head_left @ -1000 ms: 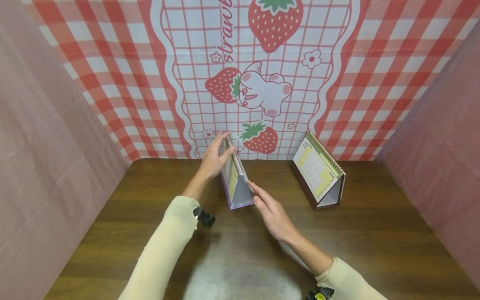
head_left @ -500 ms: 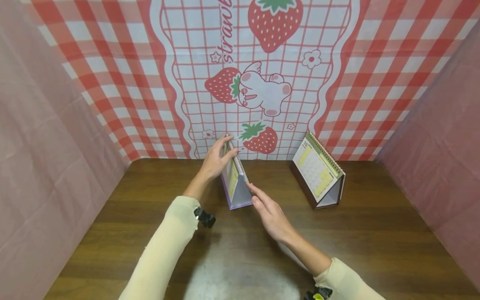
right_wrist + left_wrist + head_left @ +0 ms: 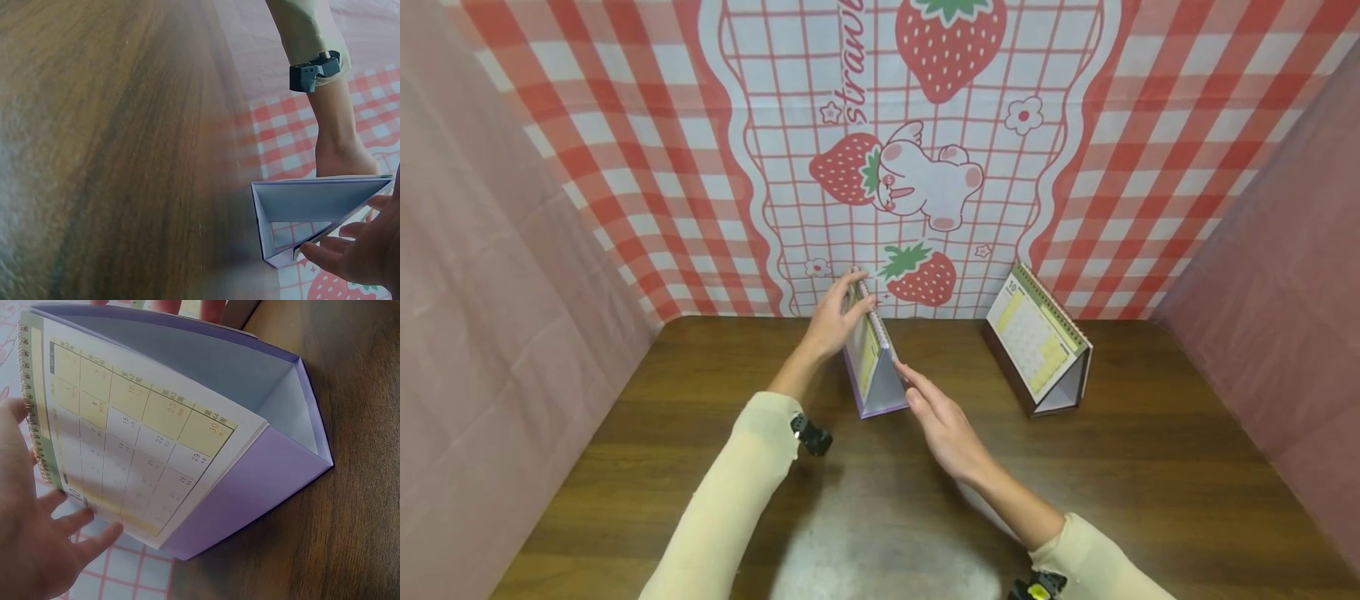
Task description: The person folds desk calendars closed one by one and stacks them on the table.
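Observation:
A purple-based desk calendar (image 3: 867, 358) stands upright on the wooden table, its open triangular end facing me in the head view. My left hand (image 3: 831, 321) holds its top from the left, the thumb over the spiral binding. In the left wrist view, other left fingers (image 3: 97, 540) lie spread by the yellow and white page (image 3: 134, 434). My right hand (image 3: 951, 433) touches the calendar's right side with nearly straight fingers. The right wrist view shows the calendar's hollow end (image 3: 319, 203) with my right fingers (image 3: 328, 250) along the slanted panel.
A second desk calendar (image 3: 1037, 342), with a dark brown base, stands to the right on the wooden table (image 3: 1120, 492). A strawberry-print checked cloth (image 3: 917, 175) hangs behind. Pink cloths (image 3: 512, 275) bound both sides.
My left hand has shifted slightly right along the calendar's top, with the thumb further over the binding. The right hand moved only slightly, and both calendars stay in place.

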